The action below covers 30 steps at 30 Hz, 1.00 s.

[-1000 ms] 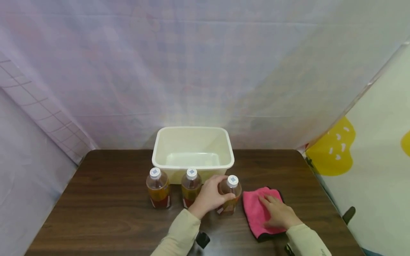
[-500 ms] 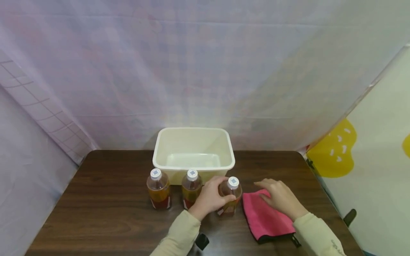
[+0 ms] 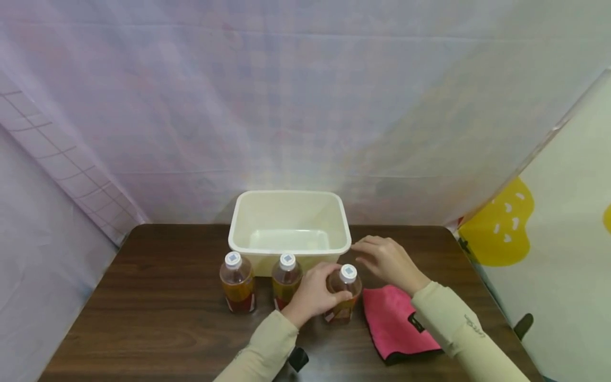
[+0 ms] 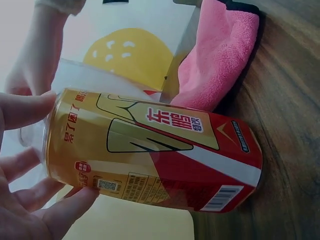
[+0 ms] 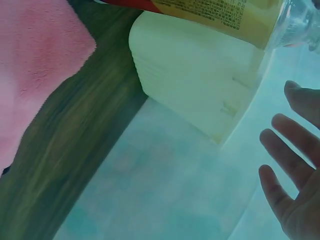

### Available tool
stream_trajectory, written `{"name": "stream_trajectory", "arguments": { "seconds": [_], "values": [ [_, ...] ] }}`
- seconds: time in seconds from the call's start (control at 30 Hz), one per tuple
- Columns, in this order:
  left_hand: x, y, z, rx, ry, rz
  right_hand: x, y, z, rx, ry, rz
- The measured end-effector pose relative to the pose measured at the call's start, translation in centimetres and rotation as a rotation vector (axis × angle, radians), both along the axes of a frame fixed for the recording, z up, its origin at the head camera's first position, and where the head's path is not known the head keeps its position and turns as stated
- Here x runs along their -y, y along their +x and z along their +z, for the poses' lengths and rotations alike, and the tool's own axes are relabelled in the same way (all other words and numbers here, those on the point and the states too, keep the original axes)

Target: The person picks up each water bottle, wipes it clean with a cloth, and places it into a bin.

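My left hand [image 3: 312, 294] grips the rightmost drink bottle [image 3: 345, 297] around its upper part, thumb on the near side. This bottle stands upright on the table, white-capped, with a gold and red label [image 4: 155, 150] that fills the left wrist view. Over the table beyond the pink cloth, my right hand [image 3: 389, 260] reaches toward the basin's right front corner with its fingers extended and nothing in them. In the right wrist view its spread fingers [image 5: 287, 160] are close to the bottle and the basin. The pink cloth [image 3: 393, 323], edged in black, lies flat under the right forearm.
Two more bottles, the left one [image 3: 237, 286] and the middle one [image 3: 285, 284], stand in a row before the cream basin [image 3: 288, 249]. The basin sits near the back edge of the brown wooden table [image 3: 157, 318]. Hanging sheets [image 3: 305, 106] close off the back and sides.
My right hand has lifted off the pink cloth and moved forward and left toward the basin's corner. The left hand stays on the bottle.
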State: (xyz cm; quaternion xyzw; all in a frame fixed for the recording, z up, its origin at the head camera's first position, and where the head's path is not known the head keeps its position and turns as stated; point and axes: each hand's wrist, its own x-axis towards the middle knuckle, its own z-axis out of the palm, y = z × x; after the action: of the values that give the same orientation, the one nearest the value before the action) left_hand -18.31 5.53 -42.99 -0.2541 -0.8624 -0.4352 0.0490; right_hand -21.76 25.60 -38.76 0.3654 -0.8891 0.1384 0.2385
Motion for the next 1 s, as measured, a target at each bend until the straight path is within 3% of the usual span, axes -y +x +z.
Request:
{"name": "stream_trajectory", "arguments": {
  "seconds": [0.37,0.73,1.0],
  "values": [
    [-0.1,0.1,0.2,-0.007,-0.040,0.013,1.0,-2.1,-0.8,0.036,-0.019,0.019],
    [-0.3,0.1,0.4,0.003,-0.079,0.023,1.6,-2.5,-1.9,0.022,-0.059,0.017],
    [-0.1,-0.1,1.0,-0.047,-0.100,0.011,2.0,-2.6,-2.4,-0.019,-0.092,-0.013]
  ]
}}
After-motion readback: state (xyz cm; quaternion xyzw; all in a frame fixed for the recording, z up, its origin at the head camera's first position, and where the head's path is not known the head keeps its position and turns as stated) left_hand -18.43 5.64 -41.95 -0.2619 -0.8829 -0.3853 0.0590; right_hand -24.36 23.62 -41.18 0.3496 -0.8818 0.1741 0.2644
